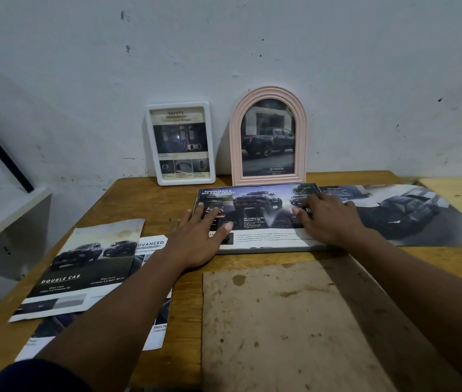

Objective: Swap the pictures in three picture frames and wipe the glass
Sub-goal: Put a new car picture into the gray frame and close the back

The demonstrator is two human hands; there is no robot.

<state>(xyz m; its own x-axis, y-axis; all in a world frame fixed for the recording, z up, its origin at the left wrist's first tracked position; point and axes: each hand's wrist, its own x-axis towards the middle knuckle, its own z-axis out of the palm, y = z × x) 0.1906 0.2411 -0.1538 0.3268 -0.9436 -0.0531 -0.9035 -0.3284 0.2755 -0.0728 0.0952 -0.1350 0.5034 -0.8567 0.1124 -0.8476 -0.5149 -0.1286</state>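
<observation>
A white rectangular frame [180, 142] with a "Safety" page and a pink arched frame [268, 137] with a truck picture lean upright against the wall. In front of them a flat grey frame [266, 248] lies on the table with a "Powertrain" car picture [258, 205] laid in it. My left hand [201, 236] presses flat on the picture's left part, fingers spread. My right hand [328, 217] presses flat on its right part. Neither hand grips anything.
A stained brown backing board [280, 321] lies near me on the wooden table [145, 205]. Loose car brochure pages [82, 264] lie at the left, a long truck sheet [416, 213] at the right. A white shelf [6, 216] stands left of the table.
</observation>
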